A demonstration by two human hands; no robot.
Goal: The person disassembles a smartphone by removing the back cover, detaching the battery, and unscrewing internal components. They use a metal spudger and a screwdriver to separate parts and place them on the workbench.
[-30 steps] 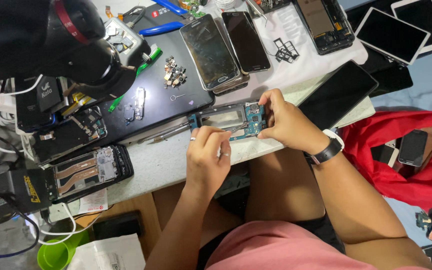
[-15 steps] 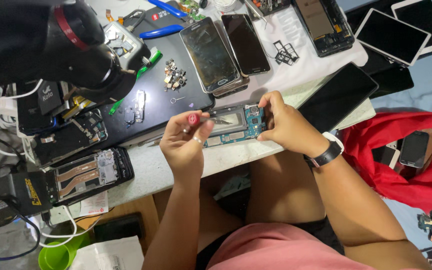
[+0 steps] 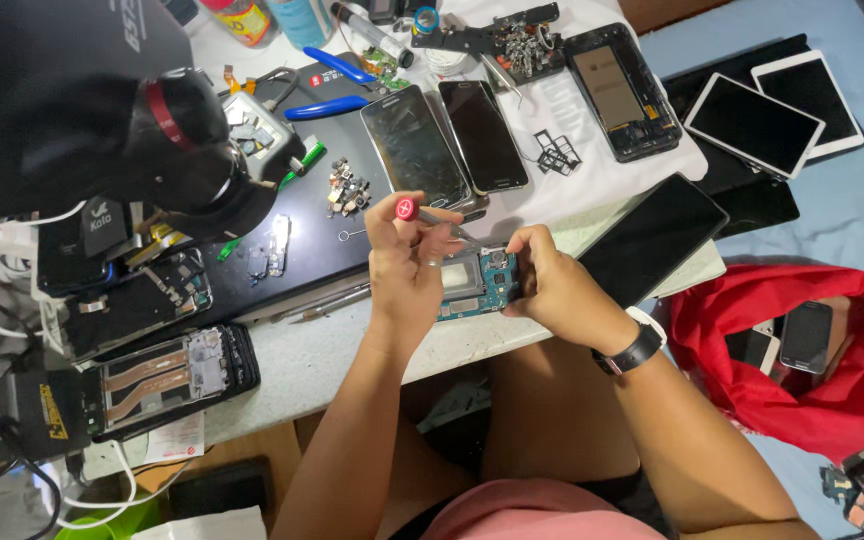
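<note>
Seen from above, the left hand [image 3: 407, 265] pinches a red-capped screwdriver [image 3: 430, 214], tip on an opened phone frame [image 3: 477, 282] at the tabletop [image 3: 332, 350] edge. The right hand [image 3: 552, 285] clasps the frame's end. Back already off; a screw perhaps being worked.

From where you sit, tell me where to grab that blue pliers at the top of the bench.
Take the blue pliers by the two handles, squeezing them together, and come from the near side. The handles lie spread and bare on the dark mat, while the metal nose end sits among clutter near the bottles.
</note>
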